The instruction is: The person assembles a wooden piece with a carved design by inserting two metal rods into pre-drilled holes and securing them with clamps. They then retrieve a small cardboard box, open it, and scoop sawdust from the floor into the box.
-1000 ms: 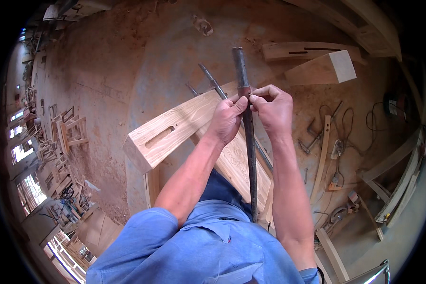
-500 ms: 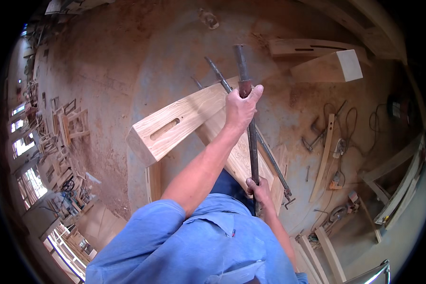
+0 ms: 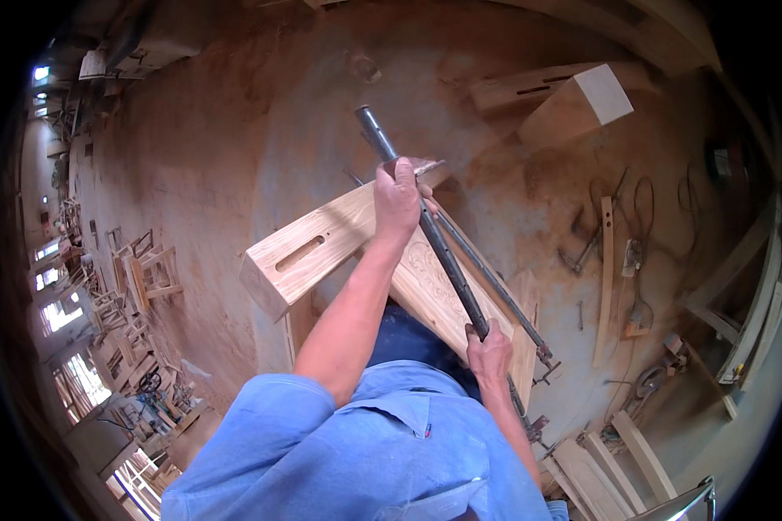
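A dark metal bar clamp (image 3: pixel 450 263) with holes along its bar slants over the wooden workpiece. My left hand (image 3: pixel 398 204) is closed round its far part, next to the clamp's jaw. Lower down, my right hand (image 3: pixel 490 349) wraps the same bar near my body. Beneath it lies a pale thick beam (image 3: pixel 339 227) with a long rounded slot, meeting a wooden panel (image 3: pixel 430 276) carved with scrollwork. A second bar clamp (image 3: pixel 493 280) runs along the panel's right side, its screw end towards me. My left hand and forearm hide part of the joint.
A square-ended timber block (image 3: pixel 604 95) and a slotted beam (image 3: pixel 504 89) lie beyond on the dusty floor. To the right are a wooden strip (image 3: pixel 606 282), corded tools and cables. Boards (image 3: pixel 586 473) rest at lower right. Chair-like wooden frames (image 3: pixel 148 273) stand at far left.
The held clamp's far end has swung left and its near end right, bringing it nearly parallel to the second clamp. Both hands still grip it. The view has shifted slightly.
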`<state>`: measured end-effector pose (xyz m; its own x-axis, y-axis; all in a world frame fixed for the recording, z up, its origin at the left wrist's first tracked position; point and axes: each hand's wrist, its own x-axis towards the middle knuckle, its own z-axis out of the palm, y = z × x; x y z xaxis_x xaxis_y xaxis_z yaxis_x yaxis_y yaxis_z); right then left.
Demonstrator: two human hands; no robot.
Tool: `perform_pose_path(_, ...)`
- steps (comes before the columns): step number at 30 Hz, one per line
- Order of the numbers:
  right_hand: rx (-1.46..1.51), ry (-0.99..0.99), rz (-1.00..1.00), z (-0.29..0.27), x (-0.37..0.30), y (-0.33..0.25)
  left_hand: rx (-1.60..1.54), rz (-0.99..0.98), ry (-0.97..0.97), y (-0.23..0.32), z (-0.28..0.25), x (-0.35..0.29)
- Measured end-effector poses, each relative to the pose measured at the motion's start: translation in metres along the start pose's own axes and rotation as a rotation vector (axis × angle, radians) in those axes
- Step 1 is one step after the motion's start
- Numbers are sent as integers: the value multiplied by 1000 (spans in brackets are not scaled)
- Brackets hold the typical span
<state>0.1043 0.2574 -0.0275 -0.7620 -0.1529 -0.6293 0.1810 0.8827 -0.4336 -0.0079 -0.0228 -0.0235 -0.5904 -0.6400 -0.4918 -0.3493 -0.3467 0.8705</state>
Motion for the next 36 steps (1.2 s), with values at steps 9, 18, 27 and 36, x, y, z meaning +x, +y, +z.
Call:
perform_pose_path(9,44,-288,150,-40,-10,53,39,-115,-136,31,-24,-12)
perform_pose_path(18,50,-140,278,-67,-8,69,1531,556,83,143,-149,-69)
perform_pose_path(27,111,-35,332,-82,-24,82,1229,546,281,122,-76,-28)
perform_pose_path(36,51,-12,372,-70,-77,135,1289,492,243,142,-8,5)
